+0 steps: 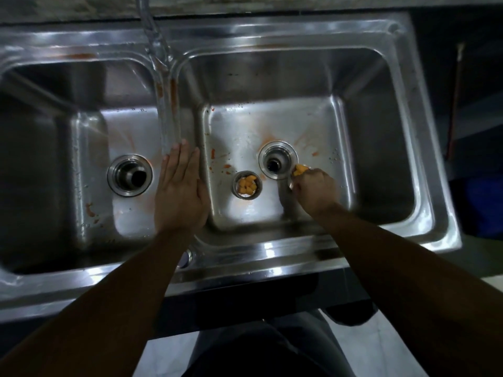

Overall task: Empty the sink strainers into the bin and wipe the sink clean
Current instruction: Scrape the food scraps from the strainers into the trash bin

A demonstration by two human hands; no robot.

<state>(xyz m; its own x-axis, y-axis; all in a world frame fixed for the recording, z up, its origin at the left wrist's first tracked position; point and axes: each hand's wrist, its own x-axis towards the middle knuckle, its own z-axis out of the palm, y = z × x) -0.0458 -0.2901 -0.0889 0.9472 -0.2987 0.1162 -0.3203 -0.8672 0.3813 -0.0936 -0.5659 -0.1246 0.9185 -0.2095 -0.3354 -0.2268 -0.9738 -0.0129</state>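
Double steel sink (272,248), two basins, orange smears across both floors and down the divider (168,104).

Right basin (367,159): one strainer (247,185) sits loose on the floor, just left of and nearer than the open drain (277,160), apart from it. It is upright and holds a small heap of yellow-orange food bits (246,185). Drain hole is dark, nothing seen in it.

Right hand (313,189) is down on the basin floor just right of that drain, fingers curled together and clamped on a second strainer (295,175). Only a sliver of its metal rim shows under the knuckles, so the strainer reading is a fair guess. Yellow-orange scraps (300,170) poke out at the fingertips, touching the drain rim.

Left basin (68,159): drain (129,175) open, no strainer in it, dark hole off-centre. Orange flecks on the near-left floor.

Left hand (179,191) lies flat, palm down, on the divider's near end, fingers straight and close together, holding nothing.

Tap (152,36) comes in from the top edge, blurred and cut off; can't tell if water runs. Sink's left end runs out of frame. Person's legs (258,349) show below the front edge, dark. No bin or cloth in sight.
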